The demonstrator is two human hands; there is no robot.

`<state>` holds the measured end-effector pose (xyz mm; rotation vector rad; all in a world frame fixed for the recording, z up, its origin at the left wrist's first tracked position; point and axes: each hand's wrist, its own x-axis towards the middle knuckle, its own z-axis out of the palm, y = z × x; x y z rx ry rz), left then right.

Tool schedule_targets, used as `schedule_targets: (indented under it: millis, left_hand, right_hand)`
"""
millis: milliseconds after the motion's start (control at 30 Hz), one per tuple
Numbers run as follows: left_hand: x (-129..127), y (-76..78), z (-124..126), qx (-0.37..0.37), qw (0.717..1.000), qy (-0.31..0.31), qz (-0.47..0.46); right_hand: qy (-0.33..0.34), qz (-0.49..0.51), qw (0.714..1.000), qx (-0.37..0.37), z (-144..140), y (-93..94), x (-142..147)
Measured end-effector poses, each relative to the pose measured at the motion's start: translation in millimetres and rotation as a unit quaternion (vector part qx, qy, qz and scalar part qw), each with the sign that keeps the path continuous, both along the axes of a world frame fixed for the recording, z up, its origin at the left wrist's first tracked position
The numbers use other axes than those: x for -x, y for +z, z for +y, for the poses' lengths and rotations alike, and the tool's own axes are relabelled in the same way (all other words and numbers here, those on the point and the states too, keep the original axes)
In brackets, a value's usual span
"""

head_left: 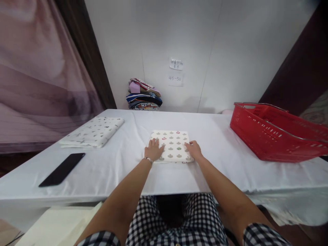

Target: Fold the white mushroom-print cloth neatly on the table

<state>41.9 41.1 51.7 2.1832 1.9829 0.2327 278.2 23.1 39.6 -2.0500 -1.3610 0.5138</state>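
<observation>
Two flat hands is what I see, both pressed open on one folded cloth at mid-counter. Far left, a phone lies near the front edge, a second folded cloth behind it. My left hand covers the cloth's left edge, my right hand its right edge, grasping nothing. Bare counter separates it from the red basket at right.
</observation>
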Motion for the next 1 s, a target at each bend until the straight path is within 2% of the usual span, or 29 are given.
schedule_targets:
  millis: [167,267,467,633,833,1000]
  left_hand:
    - [0,1.1,-25,0.026,0.999,0.032,-0.010]
    - [6,2.8,-31,0.046,0.998,0.031,-0.041]
    - [13,-0.1,-25,-0.024,0.998,0.032,-0.038]
    - [10,-6.8,-26,-0.014,0.999,0.041,-0.028]
    - [8,-5.6,-28,-0.024,0.998,0.046,-0.019]
    - [12,-5.1,-22,0.014,0.998,0.047,-0.042]
  right_hand:
    - [0.007,-0.020,1.000,0.023,6,5.9,-3]
    - [0.028,-0.040,0.998,0.045,12,8.3,-4]
    - [0.059,-0.066,0.995,0.040,22,4.9,-4]
    - [0.070,-0.079,0.993,0.057,22,-1.3,-10]
    - [0.071,-0.076,0.991,0.082,41,6.4,-8]
    - [0.048,-0.079,0.991,0.098,53,8.6,1]
